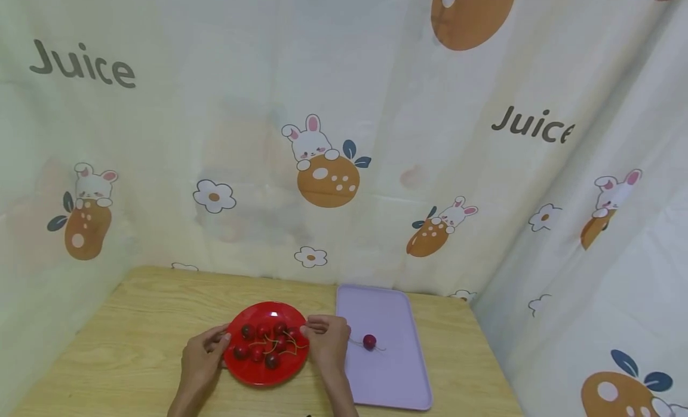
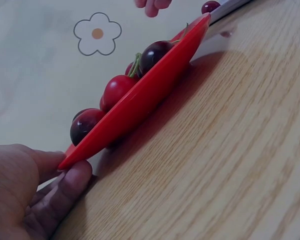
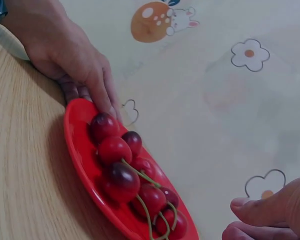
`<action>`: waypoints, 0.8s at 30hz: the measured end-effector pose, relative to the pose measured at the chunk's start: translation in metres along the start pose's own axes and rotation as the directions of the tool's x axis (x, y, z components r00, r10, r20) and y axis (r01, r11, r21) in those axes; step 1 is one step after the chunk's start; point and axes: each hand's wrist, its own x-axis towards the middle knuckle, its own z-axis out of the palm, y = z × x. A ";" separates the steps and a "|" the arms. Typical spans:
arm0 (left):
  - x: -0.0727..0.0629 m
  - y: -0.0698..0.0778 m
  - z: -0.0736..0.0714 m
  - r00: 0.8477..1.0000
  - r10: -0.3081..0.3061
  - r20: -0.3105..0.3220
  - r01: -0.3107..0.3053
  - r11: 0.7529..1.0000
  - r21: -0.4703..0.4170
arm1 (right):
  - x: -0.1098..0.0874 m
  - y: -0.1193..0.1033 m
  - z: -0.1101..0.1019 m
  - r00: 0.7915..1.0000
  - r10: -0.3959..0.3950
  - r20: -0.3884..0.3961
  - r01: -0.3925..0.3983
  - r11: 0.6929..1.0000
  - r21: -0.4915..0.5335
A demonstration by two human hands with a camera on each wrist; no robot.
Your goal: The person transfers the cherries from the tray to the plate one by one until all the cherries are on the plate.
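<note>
A round red plate [image 1: 263, 378] holds several dark red cherries [image 1: 272, 361], some with thin green stems. My left hand [image 1: 200, 358] pinches the plate's left rim, thumb on top and fingers beneath, as the left wrist view shows close up. By the plate's right edge is my right hand [image 1: 329, 344], its fingers loosely bent with nothing visible between them. The right wrist view puts this right hand [image 3: 272, 212] a little away from the plate's rim. To its right, a single cherry [image 1: 369, 342] with a stem lies on a lilac tray [image 1: 387, 381].
The light wooden table [image 1: 134, 345] carries the plate and the tray side by side. A pale curtain [image 1: 258, 136] printed with rabbits, oranges and flowers hangs right behind the table and along its sides.
</note>
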 end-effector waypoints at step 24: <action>0.002 -0.004 0.000 1.000 0.006 -0.014 -0.006 1.000 -0.003 | 0.010 0.024 -0.052 0.978 -0.021 -0.206 0.016 1.000 -0.026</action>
